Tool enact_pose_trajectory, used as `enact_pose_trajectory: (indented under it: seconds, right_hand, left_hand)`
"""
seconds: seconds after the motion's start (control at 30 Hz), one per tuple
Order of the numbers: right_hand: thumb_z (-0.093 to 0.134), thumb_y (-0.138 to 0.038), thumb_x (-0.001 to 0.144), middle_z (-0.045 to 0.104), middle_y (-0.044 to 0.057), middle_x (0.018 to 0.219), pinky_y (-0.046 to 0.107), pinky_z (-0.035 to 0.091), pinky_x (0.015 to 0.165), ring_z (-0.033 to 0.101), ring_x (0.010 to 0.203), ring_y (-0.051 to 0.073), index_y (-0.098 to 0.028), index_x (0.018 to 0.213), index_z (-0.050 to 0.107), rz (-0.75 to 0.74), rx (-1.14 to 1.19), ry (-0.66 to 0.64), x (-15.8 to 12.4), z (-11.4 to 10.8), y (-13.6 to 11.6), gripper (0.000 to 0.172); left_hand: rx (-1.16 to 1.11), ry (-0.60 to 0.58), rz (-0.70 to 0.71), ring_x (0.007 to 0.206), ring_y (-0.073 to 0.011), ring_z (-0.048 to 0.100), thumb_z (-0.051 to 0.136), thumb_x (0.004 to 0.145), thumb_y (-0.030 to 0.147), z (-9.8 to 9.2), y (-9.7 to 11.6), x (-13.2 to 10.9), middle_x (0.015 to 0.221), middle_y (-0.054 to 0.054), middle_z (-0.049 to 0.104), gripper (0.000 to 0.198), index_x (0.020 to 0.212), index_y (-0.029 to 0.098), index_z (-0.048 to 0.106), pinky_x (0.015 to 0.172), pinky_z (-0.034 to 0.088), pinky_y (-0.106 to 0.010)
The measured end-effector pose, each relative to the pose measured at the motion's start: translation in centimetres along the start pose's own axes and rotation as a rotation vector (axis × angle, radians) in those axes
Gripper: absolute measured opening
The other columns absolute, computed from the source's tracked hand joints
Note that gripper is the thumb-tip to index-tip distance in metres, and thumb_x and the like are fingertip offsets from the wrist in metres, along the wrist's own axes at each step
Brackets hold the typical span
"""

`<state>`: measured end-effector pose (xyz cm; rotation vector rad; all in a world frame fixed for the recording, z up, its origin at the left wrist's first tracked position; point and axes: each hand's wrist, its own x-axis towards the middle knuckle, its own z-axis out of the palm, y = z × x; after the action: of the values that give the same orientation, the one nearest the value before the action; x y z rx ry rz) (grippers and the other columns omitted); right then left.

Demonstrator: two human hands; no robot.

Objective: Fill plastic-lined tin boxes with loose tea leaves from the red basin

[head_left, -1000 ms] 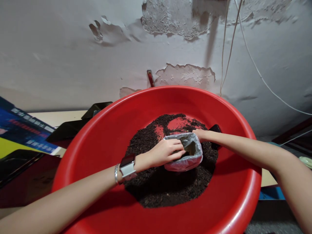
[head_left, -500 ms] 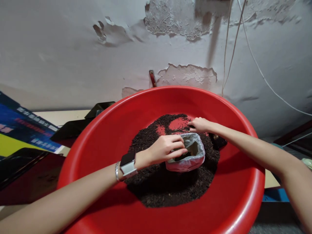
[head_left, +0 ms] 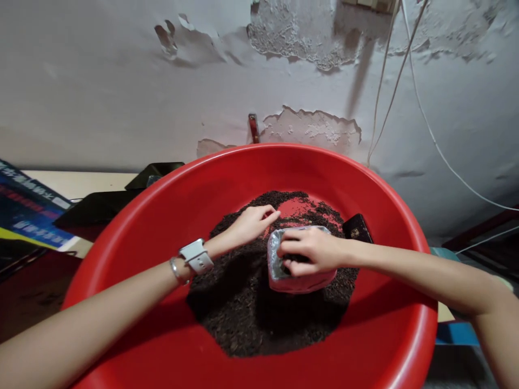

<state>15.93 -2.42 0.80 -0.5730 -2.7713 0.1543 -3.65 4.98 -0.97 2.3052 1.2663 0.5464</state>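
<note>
I see a small plastic-lined container [head_left: 298, 270] sitting in the middle of a heap of dark loose tea leaves [head_left: 259, 308], its clear liner folded over a pinkish rim. My right hand [head_left: 310, 251] lies across its top, fingers curled and closed on the rim and liner. My left hand [head_left: 251, 222] rests just beside it on the leaves, fingers loosely spread, holding nothing that I can make out; a white smartwatch [head_left: 197, 256] and a thin bracelet sit on that wrist. A small black box [head_left: 357, 229] with a faint gold mark, too small to read, lies at the heap's right edge. All this is inside a wide red plastic basin [head_left: 162, 216]. The basin stands on a pale desk [head_left: 81, 183], near black trays [head_left: 97, 208] and a blue and yellow printed sheet [head_left: 28, 210] whose white lettering I cannot read. Behind is a grey wall [head_left: 101, 92] with peeling, flaking paint, and white cables [head_left: 425, 119] hang down at the right.
</note>
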Motion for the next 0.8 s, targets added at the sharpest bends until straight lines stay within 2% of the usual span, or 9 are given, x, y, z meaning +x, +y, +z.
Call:
enact_pose_trajectory:
  seconds: [0.1,0.2,0.3,0.53,0.8]
  right_hand:
    - [0.042,-0.032,0.09,0.06,0.008,0.095,0.028,0.045,0.07,0.052,0.075,0.014,-0.015,0.099,0.061,-0.004,-0.048,-0.129,0.1,1.5,0.5,0.027]
    - [0.043,-0.032,0.09,0.062,0.01,0.1,0.03,0.046,0.071,0.054,0.08,0.017,-0.014,0.103,0.061,0.022,-0.057,-0.161,0.1,1.6,0.8,0.028]
    - [0.044,-0.031,0.09,0.062,0.01,0.101,0.03,0.046,0.072,0.055,0.083,0.018,-0.015,0.104,0.062,0.014,-0.051,-0.17,0.2,1.4,0.7,0.028]
    - [0.038,-0.034,0.094,0.063,0.008,0.093,0.028,0.043,0.069,0.055,0.075,0.015,-0.015,0.098,0.062,0.015,-0.063,-0.197,0.2,1.3,0.5,0.031]
    - [0.041,-0.032,0.092,0.063,0.007,0.089,0.027,0.042,0.068,0.053,0.075,0.015,-0.015,0.093,0.063,0.003,-0.062,-0.199,0.2,1.4,0.7,0.028]
  left_hand:
    - [-0.095,-0.128,0.108,0.074,-0.0171,0.059,0.024,0.093,0.048,1.1,1.6,-1.1,0.081,-0.004,0.067,0.049,0.078,0.017,0.058,0.071,0.045,-0.028]
    - [-0.024,-0.245,0.202,0.075,-0.0166,0.057,0.023,0.095,0.044,1.3,2.3,-1.8,0.084,-0.004,0.065,0.043,0.077,0.017,0.052,0.071,0.043,-0.027]
    - [0.021,-0.304,0.218,0.075,-0.0161,0.057,0.025,0.096,0.04,1.0,2.2,-1.9,0.085,-0.004,0.065,0.038,0.079,0.018,0.051,0.07,0.042,-0.026]
    - [0.038,-0.272,0.225,0.069,-0.0152,0.057,0.026,0.096,0.039,1.1,1.8,-1.8,0.08,-0.002,0.065,0.037,0.077,0.019,0.051,0.064,0.041,-0.024]
    - [0.065,-0.276,0.218,0.072,-0.0166,0.06,0.027,0.097,0.041,1.4,1.5,-1.7,0.084,-0.004,0.067,0.036,0.081,0.02,0.052,0.064,0.041,-0.025]
